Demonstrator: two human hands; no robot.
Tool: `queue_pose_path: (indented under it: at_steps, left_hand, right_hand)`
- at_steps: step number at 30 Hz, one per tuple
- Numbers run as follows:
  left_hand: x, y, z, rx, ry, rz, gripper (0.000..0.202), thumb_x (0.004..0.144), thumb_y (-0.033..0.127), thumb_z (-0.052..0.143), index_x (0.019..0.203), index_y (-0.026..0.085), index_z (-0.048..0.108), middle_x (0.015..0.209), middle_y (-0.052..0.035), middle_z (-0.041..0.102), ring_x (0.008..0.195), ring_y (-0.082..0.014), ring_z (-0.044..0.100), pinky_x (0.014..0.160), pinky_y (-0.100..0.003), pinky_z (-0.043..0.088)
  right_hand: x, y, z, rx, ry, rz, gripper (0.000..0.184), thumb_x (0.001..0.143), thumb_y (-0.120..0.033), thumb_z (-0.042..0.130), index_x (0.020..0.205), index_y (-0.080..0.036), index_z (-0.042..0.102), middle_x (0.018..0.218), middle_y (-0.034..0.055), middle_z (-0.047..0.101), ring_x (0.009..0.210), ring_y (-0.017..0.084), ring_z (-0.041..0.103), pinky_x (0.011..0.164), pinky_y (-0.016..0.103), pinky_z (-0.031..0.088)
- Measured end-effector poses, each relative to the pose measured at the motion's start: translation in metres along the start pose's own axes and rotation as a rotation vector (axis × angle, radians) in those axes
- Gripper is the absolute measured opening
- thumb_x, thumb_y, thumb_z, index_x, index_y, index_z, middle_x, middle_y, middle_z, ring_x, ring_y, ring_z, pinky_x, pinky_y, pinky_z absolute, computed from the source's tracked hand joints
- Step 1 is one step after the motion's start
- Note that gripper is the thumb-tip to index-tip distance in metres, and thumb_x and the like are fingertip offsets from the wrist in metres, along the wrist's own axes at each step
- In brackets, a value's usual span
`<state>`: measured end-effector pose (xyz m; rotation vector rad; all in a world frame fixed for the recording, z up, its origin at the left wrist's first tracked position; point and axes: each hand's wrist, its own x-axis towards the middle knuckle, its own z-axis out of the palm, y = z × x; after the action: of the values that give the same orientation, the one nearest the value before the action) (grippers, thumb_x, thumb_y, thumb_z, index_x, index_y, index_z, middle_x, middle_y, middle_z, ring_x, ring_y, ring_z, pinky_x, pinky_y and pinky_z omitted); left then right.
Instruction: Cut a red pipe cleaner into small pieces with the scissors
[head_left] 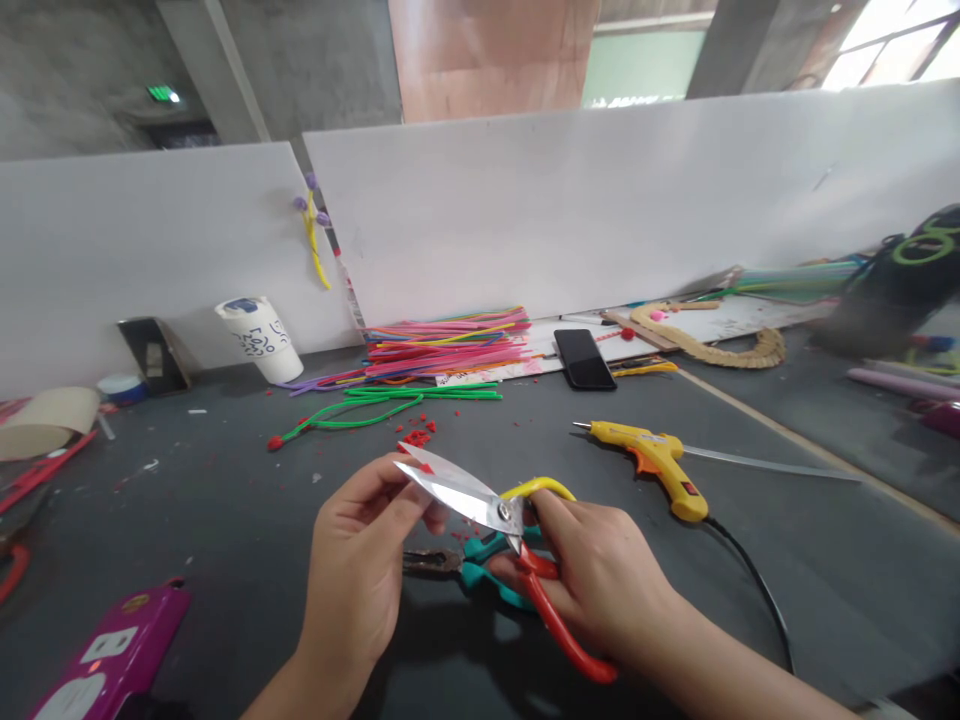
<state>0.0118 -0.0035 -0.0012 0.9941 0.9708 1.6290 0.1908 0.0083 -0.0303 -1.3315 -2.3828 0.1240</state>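
Note:
My right hand (600,560) grips a pair of scissors (461,500) with one yellow and one red handle. The blades are parted and point left, toward my left hand (360,550). Its thumb and fingers are pinched together at the blade tips on a small red piece (426,468), which shows between the blades and is mostly hidden. Red scraps (420,435) lie on the dark table just beyond. Under the scissors rest pliers (480,572) with teal handles, partly covered by my right hand.
Behind lie green stems (420,393), a pile of coloured pipe cleaners (450,345) and a black phone (583,360). A yellow glue gun (652,455) with its cord is at right. A purple device (112,650) sits front left, a white paper cup (259,338) back left.

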Motion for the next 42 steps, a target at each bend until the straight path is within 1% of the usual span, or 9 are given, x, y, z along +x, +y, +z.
queue_pose_path:
  at_steps: [7, 11, 17, 26, 37, 42]
  left_hand:
    - [0.0005, -0.0022, 0.0004, -0.008, 0.016, 0.018, 0.004, 0.071, 0.018, 0.066, 0.073, 0.02, 0.069, 0.061, 0.0027, 0.062, 0.054, -0.0063, 0.051, 0.051, -0.016, 0.042]
    - [0.0006, -0.0029, 0.0007, -0.022, 0.012, 0.03, 0.004, 0.071, 0.017, 0.066, 0.072, 0.02, 0.069, 0.06, 0.0028, 0.061, 0.054, -0.0064, 0.052, 0.051, -0.015, 0.042]
    - [0.0003, -0.0022, 0.0012, -0.036, 0.018, -0.008, 0.004, 0.071, 0.018, 0.066, 0.072, 0.02, 0.069, 0.061, 0.0027, 0.062, 0.054, -0.0057, 0.052, 0.052, -0.014, 0.043]
    - [0.0004, -0.0012, 0.0014, -0.043, 0.013, -0.006, 0.005, 0.071, 0.016, 0.066, 0.071, 0.02, 0.069, 0.059, 0.0032, 0.062, 0.052, -0.0054, 0.052, 0.051, -0.014, 0.042]
    - [0.0033, 0.0019, -0.0005, -0.022, -0.028, 0.017, 0.008, 0.072, 0.014, 0.064, 0.072, 0.019, 0.069, 0.061, 0.0035, 0.062, 0.054, -0.0052, 0.053, 0.051, -0.014, 0.043]
    - [0.0062, 0.0015, -0.0012, -0.005, -0.03, 0.021, 0.008, 0.071, 0.013, 0.064, 0.073, 0.019, 0.069, 0.061, 0.0033, 0.062, 0.054, -0.0049, 0.053, 0.05, -0.013, 0.043]
  right_hand:
    - [0.0002, 0.0003, 0.0004, 0.003, 0.026, -0.006, 0.036, 0.079, -0.053, 0.044, 0.072, -0.018, 0.048, 0.06, 0.0024, 0.058, 0.051, 0.018, 0.055, 0.047, 0.026, 0.025]
    - [-0.0001, -0.0003, 0.001, -0.008, 0.03, -0.008, 0.035, 0.08, -0.052, 0.042, 0.07, -0.019, 0.047, 0.058, 0.0019, 0.057, 0.049, 0.017, 0.054, 0.046, 0.026, 0.023]
    - [0.0001, -0.0007, 0.0023, -0.015, 0.046, -0.022, 0.034, 0.082, -0.05, 0.04, 0.069, -0.019, 0.045, 0.056, 0.0014, 0.057, 0.046, 0.016, 0.053, 0.045, 0.026, 0.022]
    - [-0.0009, -0.0008, 0.0025, -0.01, 0.077, -0.045, 0.035, 0.083, -0.05, 0.039, 0.067, -0.019, 0.045, 0.053, 0.001, 0.055, 0.044, 0.015, 0.051, 0.045, 0.026, 0.022]
    - [0.0016, -0.0015, 0.0014, 0.009, 0.053, -0.026, 0.035, 0.082, -0.049, 0.04, 0.065, -0.019, 0.046, 0.052, 0.0005, 0.054, 0.043, 0.014, 0.05, 0.044, 0.025, 0.022]
    - [0.0008, -0.0001, 0.0026, 0.013, 0.032, 0.001, 0.032, 0.081, -0.047, 0.043, 0.064, -0.019, 0.045, 0.051, -0.0004, 0.051, 0.042, 0.013, 0.045, 0.044, 0.024, 0.02]
